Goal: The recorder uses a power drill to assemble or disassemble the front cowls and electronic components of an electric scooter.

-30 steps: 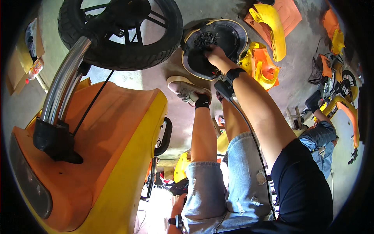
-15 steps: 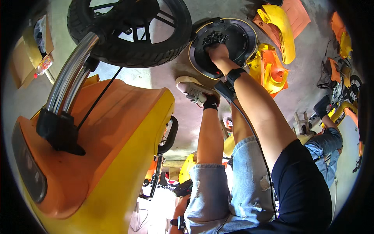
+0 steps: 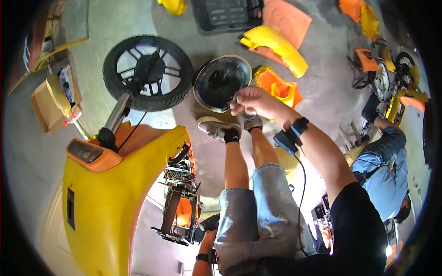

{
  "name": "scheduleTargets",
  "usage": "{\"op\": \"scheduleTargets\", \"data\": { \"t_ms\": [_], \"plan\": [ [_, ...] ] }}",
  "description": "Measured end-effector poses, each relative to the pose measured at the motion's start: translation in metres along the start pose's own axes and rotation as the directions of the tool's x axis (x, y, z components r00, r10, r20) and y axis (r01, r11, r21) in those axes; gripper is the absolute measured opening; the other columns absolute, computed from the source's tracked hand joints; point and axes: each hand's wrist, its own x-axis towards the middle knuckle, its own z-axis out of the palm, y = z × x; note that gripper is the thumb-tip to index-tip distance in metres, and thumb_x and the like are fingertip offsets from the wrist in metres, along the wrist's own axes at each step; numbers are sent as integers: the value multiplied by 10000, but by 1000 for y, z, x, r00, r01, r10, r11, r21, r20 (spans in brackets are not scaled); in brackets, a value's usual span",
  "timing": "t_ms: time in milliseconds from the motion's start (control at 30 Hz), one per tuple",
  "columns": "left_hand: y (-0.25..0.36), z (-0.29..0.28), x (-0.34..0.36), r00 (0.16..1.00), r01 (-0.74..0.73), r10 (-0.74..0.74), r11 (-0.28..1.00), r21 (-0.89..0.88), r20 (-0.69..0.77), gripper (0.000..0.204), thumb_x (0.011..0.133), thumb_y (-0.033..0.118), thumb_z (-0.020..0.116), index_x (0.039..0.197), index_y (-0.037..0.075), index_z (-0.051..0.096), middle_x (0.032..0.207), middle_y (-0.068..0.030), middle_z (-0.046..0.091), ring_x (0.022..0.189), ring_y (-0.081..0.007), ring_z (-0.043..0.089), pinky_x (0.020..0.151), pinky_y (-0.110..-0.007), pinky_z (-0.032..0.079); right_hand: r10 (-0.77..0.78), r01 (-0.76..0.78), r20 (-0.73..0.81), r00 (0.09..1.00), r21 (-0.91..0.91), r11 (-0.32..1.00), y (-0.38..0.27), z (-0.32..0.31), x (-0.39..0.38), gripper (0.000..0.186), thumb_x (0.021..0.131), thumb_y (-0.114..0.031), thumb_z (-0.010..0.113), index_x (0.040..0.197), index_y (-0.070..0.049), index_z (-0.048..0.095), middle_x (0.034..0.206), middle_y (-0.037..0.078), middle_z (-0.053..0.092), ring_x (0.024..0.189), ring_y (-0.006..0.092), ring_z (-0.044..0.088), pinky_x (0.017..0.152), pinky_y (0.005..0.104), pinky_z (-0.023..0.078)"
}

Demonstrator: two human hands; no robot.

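Note:
My right hand (image 3: 252, 101) is raised just off the near right rim of a round black dish (image 3: 206, 102). Its fingers are pinched together, and whatever is between them is too small to make out. A pile of small dark parts (image 3: 222, 79) lies inside the dish. Low in the picture my left hand (image 3: 209, 237) closes against a dark object (image 3: 210, 223) whose kind I cannot tell; most of its fingers are hidden. To the left stands a yellow and orange scooter body (image 3: 106, 193) with a front fork (image 3: 117, 112) and a black wheel (image 3: 185, 76).
Yellow and orange body panels (image 3: 278, 50) lie beyond the dish, near a black crate (image 3: 225, 16). An open cardboard box (image 3: 48, 103) sits at left. At right, another person in a blue shirt (image 3: 380, 175) is near a partly stripped scooter (image 3: 391, 78).
My right hand has come out of the dish, back toward me, with its fingers now pinched. The view has shifted, so the wheel and dish appear smaller and lower.

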Motion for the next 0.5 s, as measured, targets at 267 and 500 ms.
{"op": "scheduleTargets", "data": {
  "t_ms": [267, 500],
  "plan": [
    [-8, -38, -28, 830, 352, -517, 777, -523, -210, 270, 846, 192, 735, 1079, 62, 695, 871, -58, 701, 691, -183, 679, 598, -343, 544, -103, 94, -22, 994, -260, 961, -74, 80, -155, 100, 949, -105, 674, 958, -18, 624, 881, 85, 728, 576, 39, 474, 518, 191, 380],
    [19, -38, -91, 883, 242, -415, 804, -544, -221, 158, 846, 194, 727, 903, 47, 725, 788, -60, 701, 656, -182, 662, 623, -352, 541, -138, 122, -14, 990, -384, 915, -88, 137, -270, 299, 973, -90, 643, 1254, 11, 625, 944, 46, 702, 707, 91, 625, 641, 234, 484]
  ]
}}
